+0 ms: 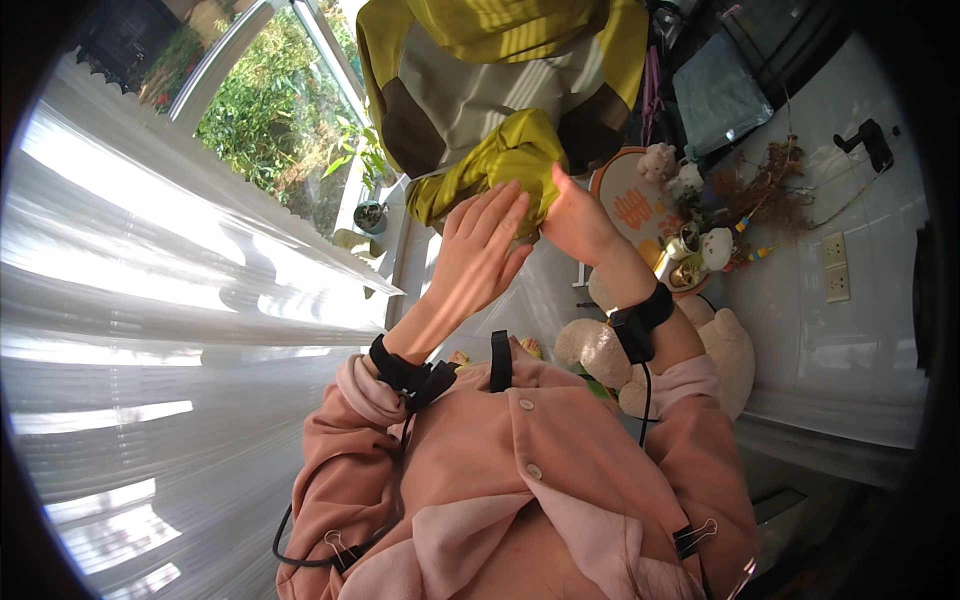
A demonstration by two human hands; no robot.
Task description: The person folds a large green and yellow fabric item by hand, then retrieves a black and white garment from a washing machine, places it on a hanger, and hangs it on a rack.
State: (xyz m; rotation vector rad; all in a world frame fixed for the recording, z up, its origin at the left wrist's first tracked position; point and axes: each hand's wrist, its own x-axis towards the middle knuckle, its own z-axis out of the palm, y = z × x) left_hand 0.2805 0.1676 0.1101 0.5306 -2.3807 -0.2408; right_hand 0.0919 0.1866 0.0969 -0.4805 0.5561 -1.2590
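A yellow, grey and brown fabric item (487, 82), probably a jacket or a cover, fills the top centre of the view. Its bunched yellow fabric part (525, 161) hangs between my two hands. My left hand (480, 244) lies flat against the near side of the bunch, its fingers extended. At the right edge of that fabric is my right hand (581, 217), thumb up along it; its fingers are mostly hidden behind the cloth. Black straps with small devices circle both wrists.
A white sheer curtain (150, 300) hangs at the left beside an open window. A small potted plant (370, 216) stands by the sill. On the right are a round decorated table (630, 195) with small figures and dried flowers, a cream plush toy (731, 360) and wall sockets (835, 266).
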